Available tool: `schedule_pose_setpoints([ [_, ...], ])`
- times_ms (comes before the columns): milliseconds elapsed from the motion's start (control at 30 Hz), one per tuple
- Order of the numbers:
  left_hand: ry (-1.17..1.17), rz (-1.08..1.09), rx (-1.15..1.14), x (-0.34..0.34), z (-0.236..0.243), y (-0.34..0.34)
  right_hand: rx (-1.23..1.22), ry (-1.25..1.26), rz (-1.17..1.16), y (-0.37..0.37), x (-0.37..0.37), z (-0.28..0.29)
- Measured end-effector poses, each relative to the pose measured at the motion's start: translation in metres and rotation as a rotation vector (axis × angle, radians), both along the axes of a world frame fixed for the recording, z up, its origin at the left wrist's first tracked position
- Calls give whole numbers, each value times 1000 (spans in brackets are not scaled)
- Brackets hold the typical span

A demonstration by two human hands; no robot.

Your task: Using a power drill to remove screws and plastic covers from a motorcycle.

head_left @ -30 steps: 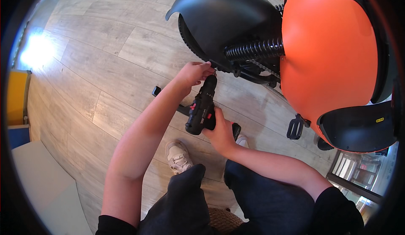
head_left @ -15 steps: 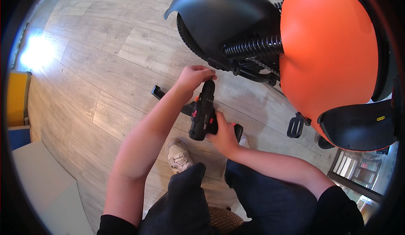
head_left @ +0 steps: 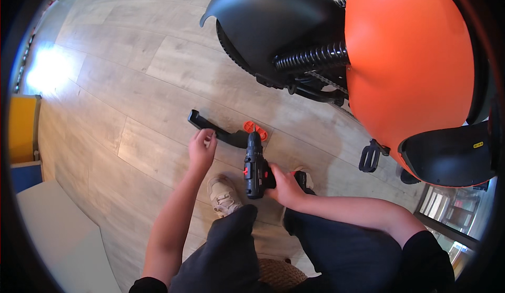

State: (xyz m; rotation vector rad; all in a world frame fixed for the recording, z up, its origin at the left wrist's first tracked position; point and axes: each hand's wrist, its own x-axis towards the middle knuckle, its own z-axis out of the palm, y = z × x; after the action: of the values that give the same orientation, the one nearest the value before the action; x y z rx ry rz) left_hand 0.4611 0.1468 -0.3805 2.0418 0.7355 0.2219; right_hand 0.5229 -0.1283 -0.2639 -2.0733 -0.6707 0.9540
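My right hand (head_left: 286, 188) is closed round the grip of a black cordless drill (head_left: 254, 175) with red details. The drill has a thin bit in its chuck and points away from me over the floor. My left hand (head_left: 202, 151) is held over the floor beside a long black curved part (head_left: 223, 134); its thumb and fingertips are pinched together, and whatever they hold is too small to make out. An orange plastic piece with round holes (head_left: 256, 130) lies just beyond the drill's tip, next to the black part.
An orange bike-like vehicle (head_left: 405, 62) fills the upper right, with a black rear mudguard (head_left: 273, 19), a coil-spring shock absorber (head_left: 313, 57) and a pedal (head_left: 370, 157). Pale grey furniture (head_left: 63, 235) stands at lower left, below a yellow panel (head_left: 25, 127). My shoe (head_left: 223, 194) is near the drill.
My left hand has drawn back from the drill's tip, toward me and to the left. The drill has come nearer my body, bringing the bit and the orange piece into view.
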Motion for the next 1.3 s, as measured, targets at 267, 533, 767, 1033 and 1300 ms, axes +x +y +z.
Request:
schedule_pose_setpoints([
  [267,-18,-232,308,-66,-29,-10,23,-1,-132,-1,7,-1],
  [533,54,-239,273,-63,-27,-8,18,6,-134,-4,8,-7],
  [767,-254,40,-48,39,66,-28,-12,-20,-171,-12,10,-6],
  [1033,-285,167,-921,180,125,-33,-65,20,-218,-9,8,-5],
  [1300,-257,168,-1077,165,125,-28,-29,33,-249,-14,11,-3],
])
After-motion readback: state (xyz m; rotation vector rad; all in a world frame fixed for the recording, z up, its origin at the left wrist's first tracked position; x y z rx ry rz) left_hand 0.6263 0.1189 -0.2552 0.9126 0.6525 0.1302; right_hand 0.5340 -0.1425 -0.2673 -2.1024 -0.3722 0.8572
